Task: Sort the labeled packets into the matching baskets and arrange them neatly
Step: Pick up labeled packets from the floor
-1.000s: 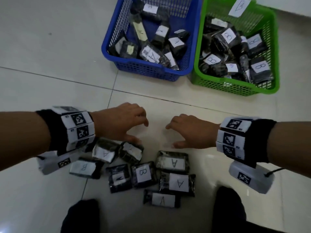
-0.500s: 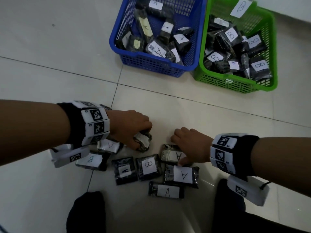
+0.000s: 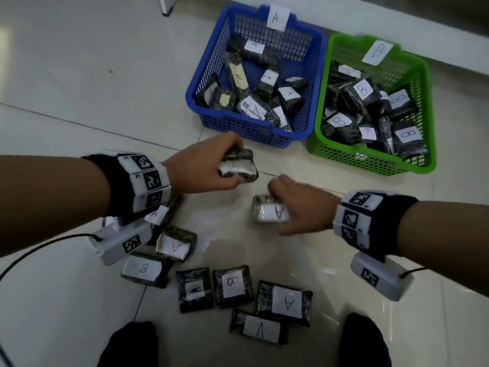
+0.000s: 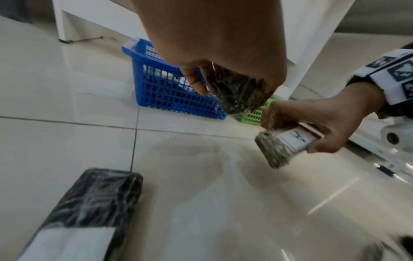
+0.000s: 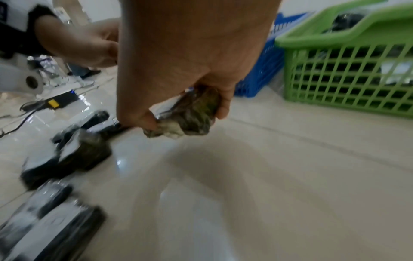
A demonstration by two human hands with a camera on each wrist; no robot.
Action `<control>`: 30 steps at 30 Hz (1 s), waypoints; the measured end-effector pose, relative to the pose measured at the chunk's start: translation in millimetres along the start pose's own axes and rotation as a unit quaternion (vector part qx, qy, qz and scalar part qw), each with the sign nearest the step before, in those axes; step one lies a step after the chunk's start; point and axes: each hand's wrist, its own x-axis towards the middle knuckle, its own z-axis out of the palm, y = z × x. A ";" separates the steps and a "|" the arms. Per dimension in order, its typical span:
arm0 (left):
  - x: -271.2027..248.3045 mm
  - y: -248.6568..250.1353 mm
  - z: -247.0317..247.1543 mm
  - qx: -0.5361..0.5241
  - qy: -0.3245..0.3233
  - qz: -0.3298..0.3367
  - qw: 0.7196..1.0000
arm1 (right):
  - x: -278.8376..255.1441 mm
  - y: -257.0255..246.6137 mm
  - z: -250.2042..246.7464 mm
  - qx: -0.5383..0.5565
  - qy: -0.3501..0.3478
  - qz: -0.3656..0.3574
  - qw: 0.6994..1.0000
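My left hand (image 3: 211, 165) grips a dark packet (image 3: 238, 165) above the floor, just short of the blue basket (image 3: 264, 135); its label is bent and I cannot read it. The same packet (image 4: 239, 91) shows in the left wrist view. My right hand (image 3: 299, 207) holds a packet marked A (image 3: 270, 211), seen also as packet A (image 4: 288, 143) and a crumpled packet (image 5: 187, 113). The blue basket's tag reads A and it holds A packets. A green basket (image 3: 370, 165) tagged B holds B packets. Several loose packets (image 3: 232, 286) marked A or B lie on the floor near me.
White tiled floor (image 3: 79, 75) spreads to the left of the baskets. A wall base (image 3: 397, 27) runs behind them. My dark-clad knees (image 3: 127, 345) frame the loose pile. A cable (image 3: 39, 250) trails from the left wrist camera.
Both hands closed on packets in the floor pile and lifted them forward toward the baskets. The head view moved forward, bringing the basket tags into sight.
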 end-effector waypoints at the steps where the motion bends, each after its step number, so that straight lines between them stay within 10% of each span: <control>1: 5.1 -0.5 -4.7 -0.009 0.037 -0.009 0.999 | 2.9 3.9 -13.4 0.009 0.049 -0.003 0.999; 10: 51.3 -5.4 -33.5 -0.081 0.225 -0.074 0.968 | 75.9 52.6 -89.5 0.229 0.388 0.138 0.882; 18: 79.6 -9.1 -33.8 -0.100 0.233 -0.100 0.962 | 131.1 76.1 -103.2 0.125 0.302 0.315 0.891; 25: 95.3 -7.8 -33.9 -0.153 0.243 -0.115 0.951 | 129.5 69.5 -99.5 0.031 0.246 0.324 0.913; 28: 109.9 -0.7 -28.9 -0.149 0.239 -0.107 0.953 | 115.6 68.4 -113.2 0.194 0.368 0.235 0.879; 30: 123.4 6.6 -22.7 -0.155 0.230 -0.095 0.956 | 103.6 67.1 -127.1 0.426 0.329 0.136 0.832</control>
